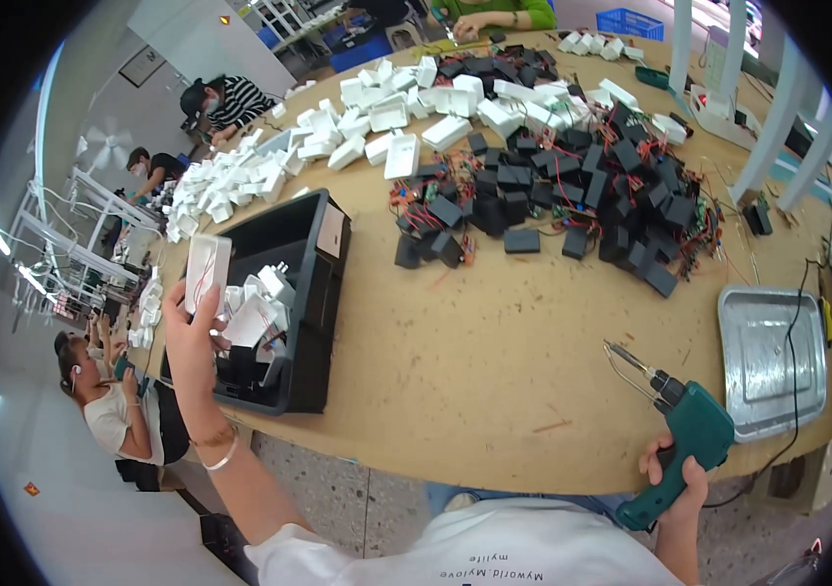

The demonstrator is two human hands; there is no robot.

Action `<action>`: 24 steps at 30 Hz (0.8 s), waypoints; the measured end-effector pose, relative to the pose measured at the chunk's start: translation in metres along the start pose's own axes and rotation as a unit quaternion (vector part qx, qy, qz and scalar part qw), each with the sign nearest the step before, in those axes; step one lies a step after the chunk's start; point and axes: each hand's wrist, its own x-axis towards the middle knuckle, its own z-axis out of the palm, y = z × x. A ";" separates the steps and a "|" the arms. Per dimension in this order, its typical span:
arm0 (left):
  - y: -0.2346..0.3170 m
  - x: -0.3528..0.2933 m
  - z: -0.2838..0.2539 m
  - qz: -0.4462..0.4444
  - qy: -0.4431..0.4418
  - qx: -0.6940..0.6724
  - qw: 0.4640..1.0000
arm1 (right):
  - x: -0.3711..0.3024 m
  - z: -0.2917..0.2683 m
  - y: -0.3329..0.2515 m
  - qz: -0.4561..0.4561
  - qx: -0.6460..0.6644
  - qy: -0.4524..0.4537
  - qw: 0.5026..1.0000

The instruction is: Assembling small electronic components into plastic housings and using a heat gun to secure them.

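Left hand [189, 337] grip closed on one white case [207, 272] | right hand [675, 476] grip closed on one green soldering gun [682, 435]

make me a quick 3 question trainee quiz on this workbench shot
1. True or false: the right hand holds a green soldering gun.
2. What does the left hand hold up? A) a black module B) a white plastic casing C) a metal tray
3. Which bin does the left hand hover over?

Key: 1 true. 2 B. 3 the black bin at the table's left edge, with white casings inside.
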 end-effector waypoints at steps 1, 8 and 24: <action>-0.019 0.018 -0.013 -0.026 0.004 0.037 0.999 | 0.004 0.000 -0.001 0.007 0.014 -0.003 1.000; -0.021 0.072 0.047 0.142 0.063 0.600 0.785 | 0.022 -0.004 -0.004 0.032 0.063 -0.034 0.997; -0.010 0.177 0.297 0.218 -0.169 0.217 0.936 | 0.025 -0.004 -0.007 0.072 0.192 -0.038 0.978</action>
